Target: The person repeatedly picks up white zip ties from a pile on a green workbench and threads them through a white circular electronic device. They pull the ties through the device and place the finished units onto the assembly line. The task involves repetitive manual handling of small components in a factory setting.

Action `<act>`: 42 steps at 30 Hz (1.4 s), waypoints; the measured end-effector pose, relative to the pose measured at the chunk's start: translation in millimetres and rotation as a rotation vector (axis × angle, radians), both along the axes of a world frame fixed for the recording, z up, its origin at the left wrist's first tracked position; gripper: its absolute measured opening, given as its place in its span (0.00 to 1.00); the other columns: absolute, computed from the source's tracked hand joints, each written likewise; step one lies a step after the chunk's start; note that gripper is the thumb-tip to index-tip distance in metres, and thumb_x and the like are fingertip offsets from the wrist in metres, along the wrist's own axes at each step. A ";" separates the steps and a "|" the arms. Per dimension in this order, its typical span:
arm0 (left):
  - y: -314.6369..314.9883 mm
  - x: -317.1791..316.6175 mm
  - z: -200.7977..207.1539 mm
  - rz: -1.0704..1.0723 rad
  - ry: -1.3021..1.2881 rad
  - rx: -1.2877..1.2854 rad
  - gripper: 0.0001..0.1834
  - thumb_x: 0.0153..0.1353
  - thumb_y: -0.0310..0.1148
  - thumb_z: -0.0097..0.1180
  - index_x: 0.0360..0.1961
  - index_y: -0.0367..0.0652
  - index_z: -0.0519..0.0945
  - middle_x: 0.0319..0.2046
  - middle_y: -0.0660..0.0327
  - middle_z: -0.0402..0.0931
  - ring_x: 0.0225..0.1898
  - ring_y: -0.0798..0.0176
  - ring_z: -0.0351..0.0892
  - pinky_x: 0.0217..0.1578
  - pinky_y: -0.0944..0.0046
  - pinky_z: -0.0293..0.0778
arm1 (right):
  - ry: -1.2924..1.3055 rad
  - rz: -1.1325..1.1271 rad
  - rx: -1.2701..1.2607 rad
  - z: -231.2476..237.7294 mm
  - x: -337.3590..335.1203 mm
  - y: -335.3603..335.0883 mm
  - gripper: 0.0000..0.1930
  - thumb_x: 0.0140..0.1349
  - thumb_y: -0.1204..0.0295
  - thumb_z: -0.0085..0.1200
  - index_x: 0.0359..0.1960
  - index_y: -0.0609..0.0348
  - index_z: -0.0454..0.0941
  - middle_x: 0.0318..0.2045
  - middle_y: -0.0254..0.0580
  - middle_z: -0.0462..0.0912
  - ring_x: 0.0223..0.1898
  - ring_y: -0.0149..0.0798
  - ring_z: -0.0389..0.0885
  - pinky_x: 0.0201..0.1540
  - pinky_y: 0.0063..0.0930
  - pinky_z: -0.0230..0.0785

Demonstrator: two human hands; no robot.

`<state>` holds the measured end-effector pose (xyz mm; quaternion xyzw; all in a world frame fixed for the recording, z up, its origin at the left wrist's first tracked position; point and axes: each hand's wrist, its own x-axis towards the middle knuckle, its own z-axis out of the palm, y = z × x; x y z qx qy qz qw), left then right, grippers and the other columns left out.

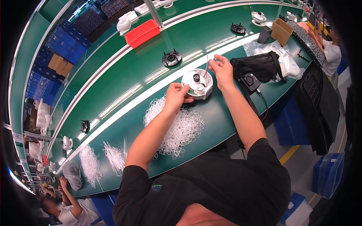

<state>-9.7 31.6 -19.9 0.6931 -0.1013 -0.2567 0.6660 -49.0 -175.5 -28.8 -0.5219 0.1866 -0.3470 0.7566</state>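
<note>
A white round appliance housing [208, 91] sits at the bench edge of the green conveyor, its inside facing up. A black cylindrical part [196, 77] stands in it, near a small clear round piece. My left hand [176, 98] grips the housing's near left rim between thumb and fingers. Above its right side, my right hand [221, 71] pinches a thin pale strand [206, 69] that runs down toward the housing; whether it is a wire or a cord I cannot tell. A loose heap of white rings or loops [181, 128] lies just below the housing.
Beyond the housing, a black round part with prongs [172, 58] rests on the conveyor, near a red bin [142, 34]. To the right are a black mesh bag [260, 64], a small black fan-like device [250, 80] and a cardboard box [281, 31]. More white strands [115, 156] lie left. Co-workers sit at both ends.
</note>
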 end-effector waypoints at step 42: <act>-24.6 32.0 32.3 -0.003 -0.357 -0.062 0.09 0.67 0.27 0.55 0.45 0.35 0.75 0.36 0.60 0.78 0.31 0.70 0.78 0.33 0.68 0.79 | 0.281 0.510 -0.729 41.9 -12.7 -17.1 0.13 0.68 0.67 0.50 0.45 0.63 0.82 0.27 0.39 0.84 0.27 0.29 0.77 0.33 0.26 0.72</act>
